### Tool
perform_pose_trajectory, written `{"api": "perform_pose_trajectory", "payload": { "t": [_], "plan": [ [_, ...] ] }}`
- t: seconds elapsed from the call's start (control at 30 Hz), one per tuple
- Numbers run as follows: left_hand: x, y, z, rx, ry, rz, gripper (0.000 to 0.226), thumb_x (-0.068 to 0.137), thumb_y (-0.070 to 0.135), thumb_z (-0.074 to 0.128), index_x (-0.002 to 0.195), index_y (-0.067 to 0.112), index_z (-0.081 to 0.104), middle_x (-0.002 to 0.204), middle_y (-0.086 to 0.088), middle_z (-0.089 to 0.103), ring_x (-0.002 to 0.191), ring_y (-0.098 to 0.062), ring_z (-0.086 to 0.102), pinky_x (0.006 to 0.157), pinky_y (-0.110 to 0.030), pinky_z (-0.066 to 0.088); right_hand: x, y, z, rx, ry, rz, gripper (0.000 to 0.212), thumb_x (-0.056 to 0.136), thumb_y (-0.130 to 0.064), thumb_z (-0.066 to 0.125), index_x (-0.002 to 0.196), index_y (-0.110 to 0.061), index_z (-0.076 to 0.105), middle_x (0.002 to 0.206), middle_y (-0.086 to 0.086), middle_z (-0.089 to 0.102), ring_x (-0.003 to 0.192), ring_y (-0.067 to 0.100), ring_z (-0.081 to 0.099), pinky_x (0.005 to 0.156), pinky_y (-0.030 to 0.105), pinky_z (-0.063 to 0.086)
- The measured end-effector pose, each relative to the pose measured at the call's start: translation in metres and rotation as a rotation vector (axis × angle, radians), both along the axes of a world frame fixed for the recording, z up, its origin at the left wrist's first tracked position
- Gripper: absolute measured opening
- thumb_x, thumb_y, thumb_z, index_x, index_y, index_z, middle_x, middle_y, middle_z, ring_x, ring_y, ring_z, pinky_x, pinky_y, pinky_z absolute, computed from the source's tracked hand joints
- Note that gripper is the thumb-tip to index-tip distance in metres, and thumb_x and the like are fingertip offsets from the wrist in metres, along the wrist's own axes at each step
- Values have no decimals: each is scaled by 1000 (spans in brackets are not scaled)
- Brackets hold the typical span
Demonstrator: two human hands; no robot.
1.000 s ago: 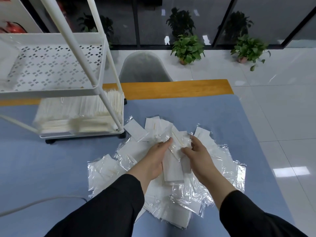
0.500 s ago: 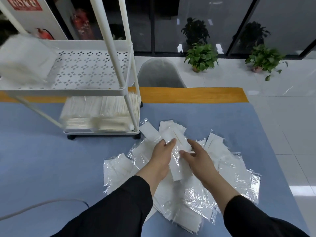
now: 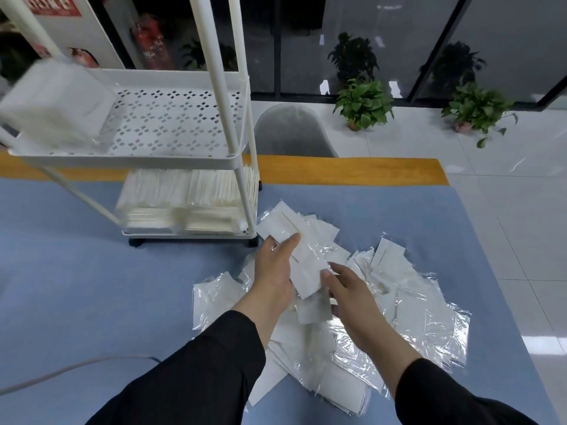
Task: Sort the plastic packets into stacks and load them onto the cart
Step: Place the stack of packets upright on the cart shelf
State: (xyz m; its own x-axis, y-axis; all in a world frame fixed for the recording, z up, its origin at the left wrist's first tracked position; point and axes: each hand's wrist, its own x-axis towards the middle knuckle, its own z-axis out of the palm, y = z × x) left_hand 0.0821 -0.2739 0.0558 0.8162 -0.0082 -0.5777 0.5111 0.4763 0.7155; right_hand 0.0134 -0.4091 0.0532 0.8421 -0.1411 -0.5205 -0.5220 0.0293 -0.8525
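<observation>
Left hand around packet stack

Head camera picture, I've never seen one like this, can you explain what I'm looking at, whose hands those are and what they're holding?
The camera sits on a person's head, looking down at their own hands over a blue-covered table. No machine is involved. A loose heap of clear plastic packets with white inserts lies on it. The left hand grips a small gathered stack of those packets; the right hand touches the stack's near end. Behind stands a white metal cart, its bottom shelf already filled with stacked packets.
</observation>
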Motion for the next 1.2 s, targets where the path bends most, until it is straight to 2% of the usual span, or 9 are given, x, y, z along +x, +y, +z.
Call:
{"api": "perform_pose_trajectory", "payload": {
  "t": [0.17,0.3,0.37,0.5,0.63,0.77,1.0,1.13,1.2],
  "plan": [
    [2,23,18,5,-1,-14,27,94,16,71,120,11,68,108,-16,76,98,-34,74,91,-52,59,21,30,23,-120,-115,-36,17,94,-20,61,99,-29,73,89,2,72,76,15,65,68,33,52],
    [6,53,32,-28,6,21,26,96,16,68,121,11,68,111,-16,76,103,-36,73,93,-54,57,29,48,47,-128,-166,69,36,87,-26,76,119,-40,68,103,-9,68,87,3,66,79,21,53],
    [7,72,40,-37,-3,19,25,96,17,68,120,12,68,112,-16,76,102,-35,73,89,-51,59,24,58,53,-93,-136,180,46,81,-31,80,124,-38,67,105,2,70,96,15,69,88,32,56],
    [0,119,47,2,-34,-34,28,95,13,68,122,7,66,115,-20,73,95,-31,71,81,-41,54,8,83,61,-82,-137,193,32,88,-13,75,104,-40,74,80,0,58,74,12,55,66,25,45],
    [-10,175,52,-10,-64,-65,20,95,9,67,115,12,69,110,-12,77,96,-27,73,91,-43,54,-6,113,64,-248,-107,139,20,89,-12,73,100,-28,74,90,1,74,83,14,69,80,31,56],
    [-10,233,61,85,-83,-143,17,94,5,66,109,12,72,105,-12,77,94,-31,72,89,-45,56,-10,144,85,-349,-253,-50,12,95,-14,65,98,-22,74,83,-8,73,77,11,66,56,9,43],
    [-17,263,96,47,-100,-235,17,93,11,57,104,17,69,100,-10,75,88,-26,72,86,-41,53,14,241,120,-246,-403,-83,16,94,-16,67,93,-30,74,86,-11,75,75,-2,67,61,8,46],
    [-29,263,99,-32,-103,-169,31,100,33,64,123,13,67,114,-12,76,109,-32,72,101,-51,54,14,275,112,-287,-427,-12,18,93,-15,66,89,-32,72,85,-17,70,80,-4,63,68,8,42],
    [-31,266,94,6,-136,-120,29,97,19,68,123,9,67,111,-16,76,106,-37,72,98,-55,55,8,284,106,-274,-423,23,17,94,-17,66,101,-30,74,95,-14,69,87,-3,63,74,9,42]
  ]
}}
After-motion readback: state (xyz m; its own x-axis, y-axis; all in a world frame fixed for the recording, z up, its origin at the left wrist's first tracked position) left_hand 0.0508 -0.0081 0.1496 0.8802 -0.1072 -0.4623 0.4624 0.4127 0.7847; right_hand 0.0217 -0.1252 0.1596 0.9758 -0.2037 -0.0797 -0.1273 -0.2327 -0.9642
